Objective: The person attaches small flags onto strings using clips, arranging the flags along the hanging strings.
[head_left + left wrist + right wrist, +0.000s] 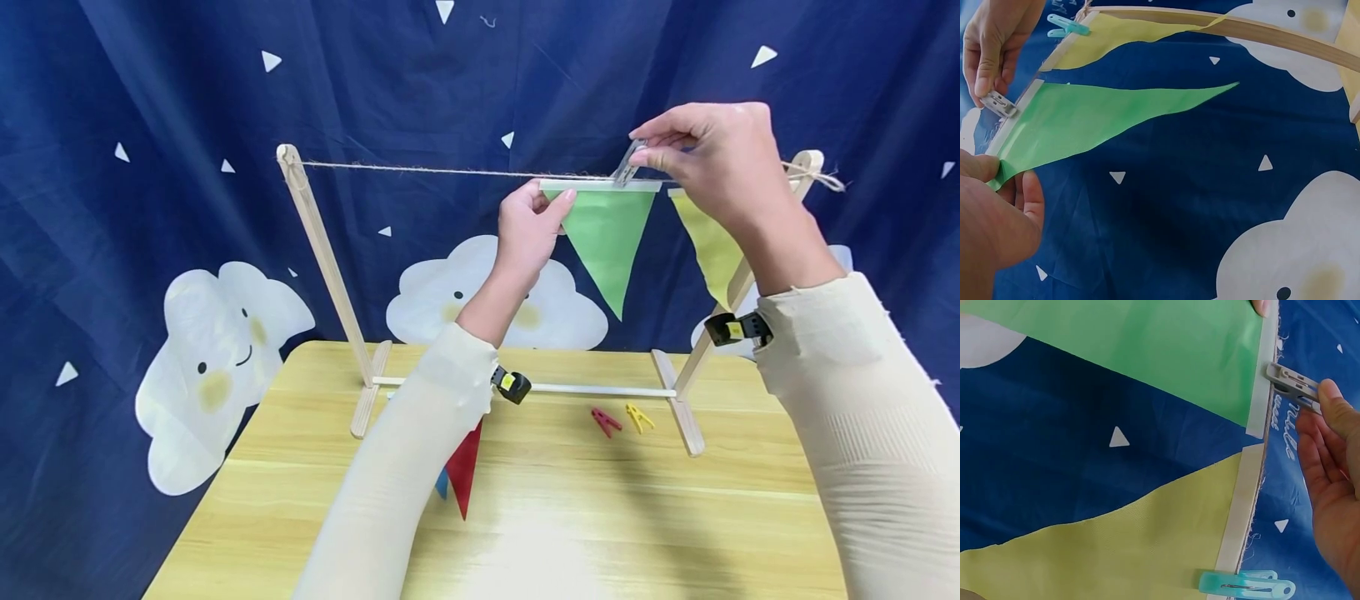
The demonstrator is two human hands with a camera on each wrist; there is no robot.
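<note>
A green pennant [611,237] with a white top band hangs along the twine [420,171]. My left hand [528,229] pinches the pennant's upper left corner between thumb and fingers. Over at the band's right half, my right hand [712,158] pinches a grey clothespin [1294,384] by its tail end. The clothespin's jaws are over the white band and the twine. Beside it a yellow pennant [1147,544] hangs from the same twine, with a teal clothespin [1247,584] on its band; in the head view my right hand hides that clip.
Two wooden posts, left [326,258] and right [738,287], carry the twine, joined low by a white bar [600,390]. On the table [562,500] lie a red clothespin [606,422] and a yellow clothespin [639,417]. A red pennant [465,471] and a blue one [442,484] lie partly under my left sleeve.
</note>
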